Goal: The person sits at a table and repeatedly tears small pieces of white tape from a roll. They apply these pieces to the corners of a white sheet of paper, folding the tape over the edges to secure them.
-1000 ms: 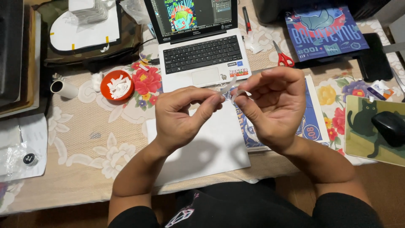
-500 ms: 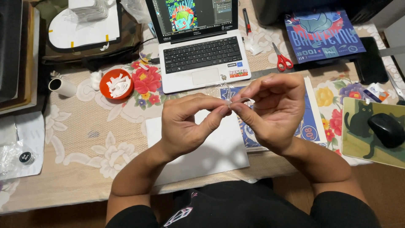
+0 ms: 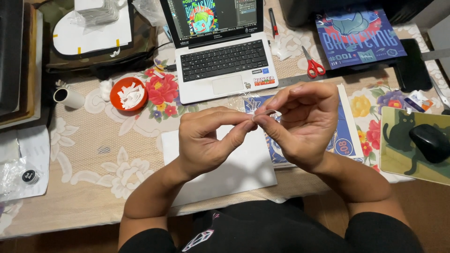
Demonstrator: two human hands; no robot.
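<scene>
We see both hands raised together above the near edge of the table (image 3: 79, 140), which is covered with a flowered cloth. The left hand (image 3: 206, 140) is curled, its thumb and forefinger pinched shut on a small clear strip (image 3: 268, 112), perhaps tape or film; we cannot tell exactly what it is. The right hand (image 3: 300, 126) meets it from the other side, its fingertips closed on the same strip, so the two hands touch at the pinch. Below them a white sheet (image 3: 234, 173) lies at the near edge, with a blue printed card (image 3: 344, 140) just beside it under the right hand. An open laptop (image 3: 222, 61) sits toward the far edge, behind the hands. Red-handled scissors (image 3: 313, 63) lie to the right of the laptop, and an orange dish (image 3: 129, 93) of white scraps lies to its left. A black mouse (image 3: 429, 143) rests on a cat-patterned pad (image 3: 398, 159) at the right edge.
</scene>
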